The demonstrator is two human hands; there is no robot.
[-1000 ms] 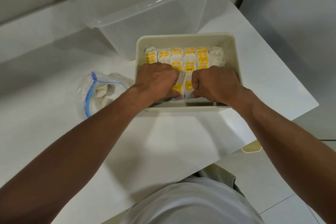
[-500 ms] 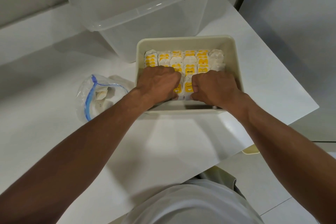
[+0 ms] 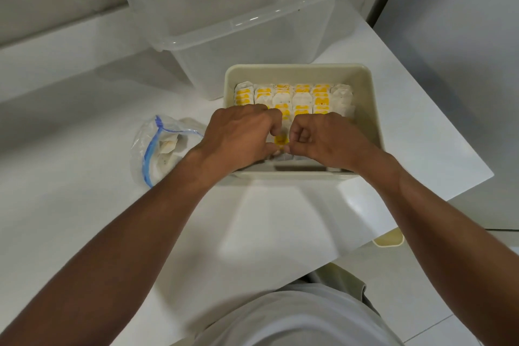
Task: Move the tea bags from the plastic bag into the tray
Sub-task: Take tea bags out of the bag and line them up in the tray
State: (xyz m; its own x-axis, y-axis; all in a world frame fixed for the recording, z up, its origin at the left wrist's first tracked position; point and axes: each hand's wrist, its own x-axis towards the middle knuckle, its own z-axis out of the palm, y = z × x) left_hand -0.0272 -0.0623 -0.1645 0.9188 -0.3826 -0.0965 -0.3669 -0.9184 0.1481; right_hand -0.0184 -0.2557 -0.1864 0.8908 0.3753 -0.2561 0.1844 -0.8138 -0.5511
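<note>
**At the centre of the frame, two hands meet over the tray**

Just above the middle of the frame, a cream tray (image 3: 302, 70) sits on a white table (image 3: 84, 177), its far wall close to a clear storage bin (image 3: 238, 22) in the upper part of the picture. Tea bags (image 3: 302, 95) with yellow tags stand packed in neat rows across the tray's upper half, side by side from the left wall to the right.

Both hands reach into the lower half of the tray. The left hand (image 3: 241, 135) and the right hand (image 3: 328, 140) are knuckles-up and nearly touching, fingers curled tightly inward. Between them sits a yellow-tagged tea bag (image 3: 280, 139), which the fingertips of each hand pinch from either side. The grip is narrow on both sides, and the hands hide the rows beneath them.

Left of the tray, just beside the left forearm, lies the plastic bag (image 3: 157, 149), crumpled on the table with its blue zip strip curving down its open mouth. Pale shapes inside look like a few more tea bags, though the creased film makes that hard to confirm.

At the lower right, a small cream object (image 3: 389, 239) peeks out below the table edge. The person's light shirt (image 3: 295, 317) fills the bottom centre of the frame.
</note>
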